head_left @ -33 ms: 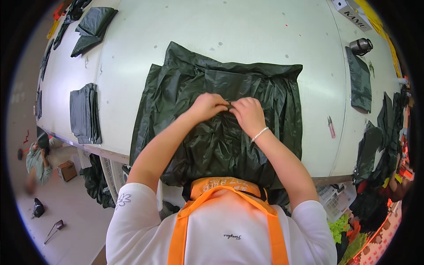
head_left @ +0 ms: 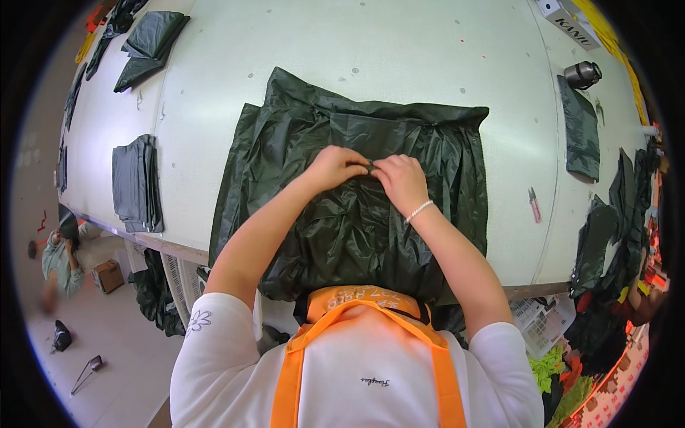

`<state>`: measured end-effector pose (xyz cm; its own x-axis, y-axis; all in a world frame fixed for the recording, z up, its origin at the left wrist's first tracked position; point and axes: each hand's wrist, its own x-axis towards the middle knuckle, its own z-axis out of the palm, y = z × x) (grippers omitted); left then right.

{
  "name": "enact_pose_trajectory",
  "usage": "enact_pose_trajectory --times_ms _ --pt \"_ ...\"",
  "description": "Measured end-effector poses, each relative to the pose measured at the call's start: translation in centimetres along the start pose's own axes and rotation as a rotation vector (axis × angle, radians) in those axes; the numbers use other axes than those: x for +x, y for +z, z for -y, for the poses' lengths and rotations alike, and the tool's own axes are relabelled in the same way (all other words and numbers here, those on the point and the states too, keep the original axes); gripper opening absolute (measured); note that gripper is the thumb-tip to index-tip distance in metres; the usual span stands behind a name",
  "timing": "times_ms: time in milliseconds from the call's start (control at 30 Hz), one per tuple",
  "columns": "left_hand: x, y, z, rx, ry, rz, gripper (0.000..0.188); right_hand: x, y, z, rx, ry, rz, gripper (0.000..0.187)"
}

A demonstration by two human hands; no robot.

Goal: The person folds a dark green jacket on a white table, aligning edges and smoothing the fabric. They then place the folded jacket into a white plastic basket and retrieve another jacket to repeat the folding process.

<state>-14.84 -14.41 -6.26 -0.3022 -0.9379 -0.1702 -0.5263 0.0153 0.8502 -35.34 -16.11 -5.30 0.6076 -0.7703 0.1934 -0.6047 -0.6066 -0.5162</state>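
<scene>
Far to the left of the big green cloth (head_left: 349, 221), another person (head_left: 61, 260) was there, and a brown box (head_left: 107, 276) sat on the floor. Closer in, a pile of folded dark cloths (head_left: 133, 184) lay on the table (head_left: 214, 43), to the left of the big cloth and apart from it. Past the big cloth's far left corner lay one more folded dark cloth (head_left: 153, 43).

The big green cloth was on the table, right in front of the worker. It was all crinkly, and its near end hung over the table's edge and came down to the worker's orange apron (head_left: 342, 301).

The left hand (head_left: 334, 171) was over the middle of the big cloth, its thumb and fingers pinching a little bit of it. The right hand (head_left: 403, 180) was just beside it, also over the middle, with its fingertips closed on the same bit. A white bead bracelet (head_left: 419, 212) was on the right wrist, above the big cloth.

To the right of the big cloth, a small pink cutter (head_left: 534, 205) lay on the table. Further right were a flat dark cloth (head_left: 581, 135) and a shiny flask (head_left: 583, 75). A white box (head_left: 569, 23) sat past the big cloth's far right corner. More dark cloths (head_left: 597, 239) lay furthest right.
</scene>
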Motion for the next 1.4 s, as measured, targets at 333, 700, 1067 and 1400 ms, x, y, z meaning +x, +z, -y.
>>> enact_pose_trajectory --times_ms 333,700,1067,1400 --pt "-0.9 2.9 -2.6 0.585 0.314 -0.327 0.038 2.6 0.8 -1.3 0.382 0.426 -0.06 0.018" --pt "-0.7 3.6 -2.8 0.578 0.282 -0.329 0.032 6.7 0.5 -2.7 0.121 0.236 -0.211 0.018" --pt "-0.5 3.3 -2.6 0.484 0.223 -0.302 0.028 7.6 -0.3 -2.3 0.473 0.079 -0.163 0.017" --pt "1.9 0.3 -0.9 0.229 0.035 -0.174 0.022 1.5 -0.9 -1.0 0.094 0.02 -0.102 0.014"
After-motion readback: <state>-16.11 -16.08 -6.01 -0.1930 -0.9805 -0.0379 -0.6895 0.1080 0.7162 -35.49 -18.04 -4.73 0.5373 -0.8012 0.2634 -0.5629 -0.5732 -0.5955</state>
